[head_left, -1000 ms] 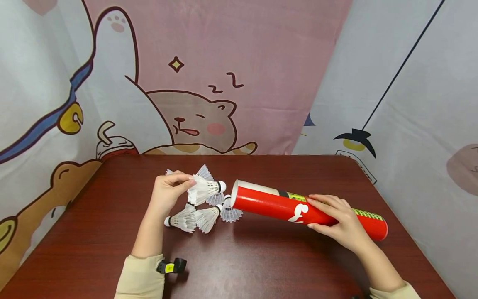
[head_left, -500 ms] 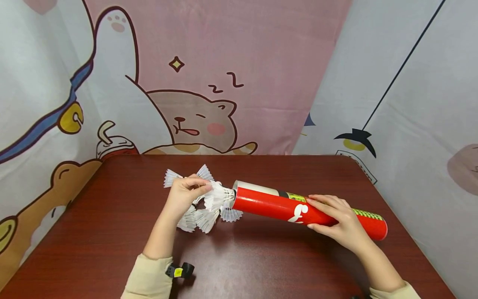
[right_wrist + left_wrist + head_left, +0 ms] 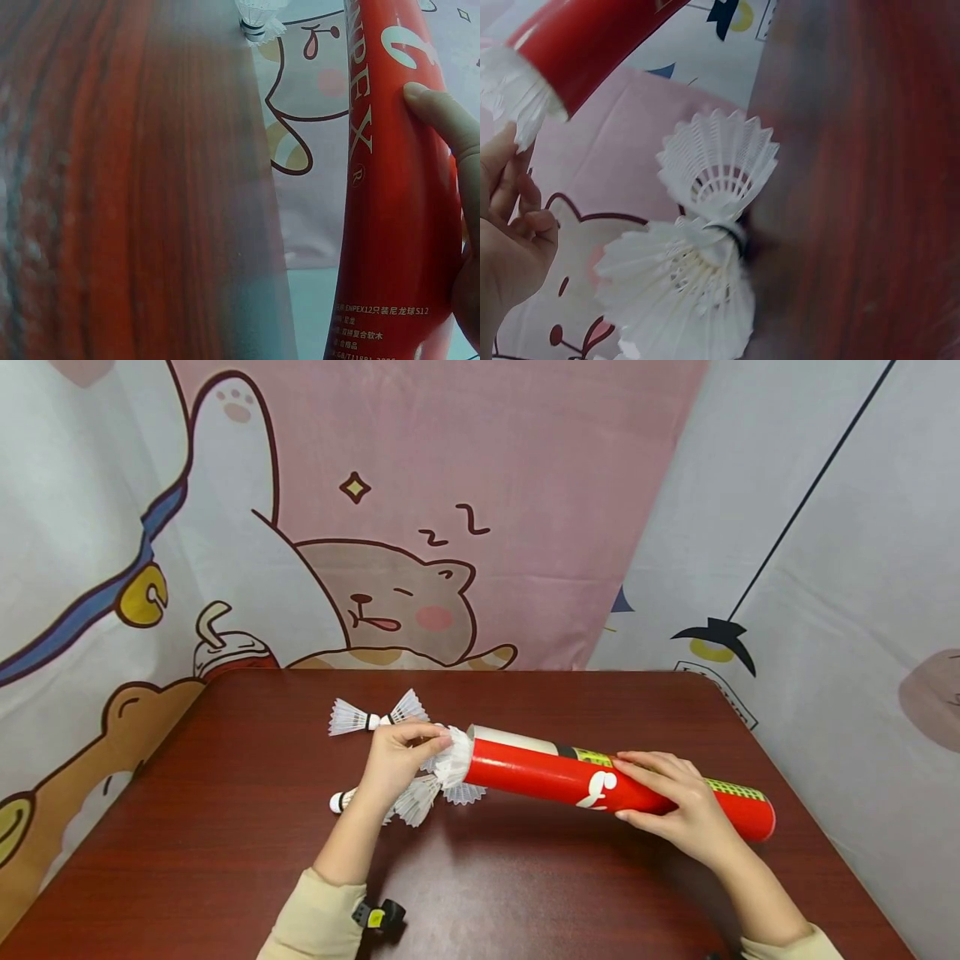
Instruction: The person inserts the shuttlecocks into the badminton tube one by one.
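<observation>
My left hand [image 3: 401,762] pinches the feather skirt of a white shuttlecock [image 3: 454,758] between thumb and fingers. Its cork end is hidden inside the open left mouth of a red shuttlecock tube [image 3: 540,774], and the skirt sticks out; the left wrist view shows the same shuttlecock [image 3: 514,90] at the tube's rim. Around the middle of the tube curls my right hand [image 3: 678,806], thumb on the near side and fingers over the top. In the right wrist view, that thumb [image 3: 431,105] presses the red tube [image 3: 397,202]. The tube lies tilted, its mouth end higher.
Behind the left hand, a shuttlecock [image 3: 348,718] and another shuttlecock [image 3: 407,706] lie with corks meeting. More shuttlecocks lie below the tube's mouth, among them a feather one [image 3: 417,800] and a netted-skirt one [image 3: 465,793]. A printed curtain rises behind the brown table [image 3: 555,893].
My left hand has moved right and slightly down, bringing the shuttlecock from left of the tube into its mouth. The right hand and the tube have hardly moved.
</observation>
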`<action>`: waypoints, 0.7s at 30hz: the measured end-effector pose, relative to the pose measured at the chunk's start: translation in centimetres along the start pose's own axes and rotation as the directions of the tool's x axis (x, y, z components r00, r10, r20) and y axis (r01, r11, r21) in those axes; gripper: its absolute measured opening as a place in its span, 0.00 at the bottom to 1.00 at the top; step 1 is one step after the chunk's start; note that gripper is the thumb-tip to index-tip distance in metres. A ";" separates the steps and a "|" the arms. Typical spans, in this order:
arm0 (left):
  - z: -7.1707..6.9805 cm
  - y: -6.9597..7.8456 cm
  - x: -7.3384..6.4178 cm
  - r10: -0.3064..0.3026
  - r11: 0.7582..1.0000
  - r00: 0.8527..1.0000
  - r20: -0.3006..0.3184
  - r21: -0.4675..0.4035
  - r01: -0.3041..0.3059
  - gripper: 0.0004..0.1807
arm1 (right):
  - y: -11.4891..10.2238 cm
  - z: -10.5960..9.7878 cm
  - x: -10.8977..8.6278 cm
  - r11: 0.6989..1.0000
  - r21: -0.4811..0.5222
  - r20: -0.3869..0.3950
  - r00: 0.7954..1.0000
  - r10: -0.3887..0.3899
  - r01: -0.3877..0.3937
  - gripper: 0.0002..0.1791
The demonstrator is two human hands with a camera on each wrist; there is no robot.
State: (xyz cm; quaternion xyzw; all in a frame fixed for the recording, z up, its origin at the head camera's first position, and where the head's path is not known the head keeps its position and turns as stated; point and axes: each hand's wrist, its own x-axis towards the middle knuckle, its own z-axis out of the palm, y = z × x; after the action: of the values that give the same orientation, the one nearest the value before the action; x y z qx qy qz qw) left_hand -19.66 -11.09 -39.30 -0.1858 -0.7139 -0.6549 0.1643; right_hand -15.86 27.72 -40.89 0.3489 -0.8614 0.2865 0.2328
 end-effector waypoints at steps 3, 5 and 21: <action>0.7 0.3 -0.2 0.018 1.000 1.000 -0.015 0.018 -0.018 0.04 | 0.0 0.1 0.0 1.000 0.005 -0.013 1.000 -0.027 0.027 0.35; 1.2 1.3 -0.3 0.039 0.999 0.999 -0.008 0.033 -0.039 0.04 | 0.0 0.2 0.1 0.999 0.010 -0.017 0.999 -0.040 0.040 0.34; 2.7 3.5 -1.0 0.095 0.993 0.995 0.037 0.066 -0.097 0.06 | 0.0 0.2 0.0 0.999 0.013 -0.006 0.999 -0.039 0.039 0.34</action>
State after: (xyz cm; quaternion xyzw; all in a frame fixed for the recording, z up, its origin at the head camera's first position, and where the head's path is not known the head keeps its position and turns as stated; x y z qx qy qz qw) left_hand -17.01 -8.22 -36.93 -0.2254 -0.7286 -0.6184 0.1896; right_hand -15.95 27.57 -41.05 0.3662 -0.8518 0.2887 0.2385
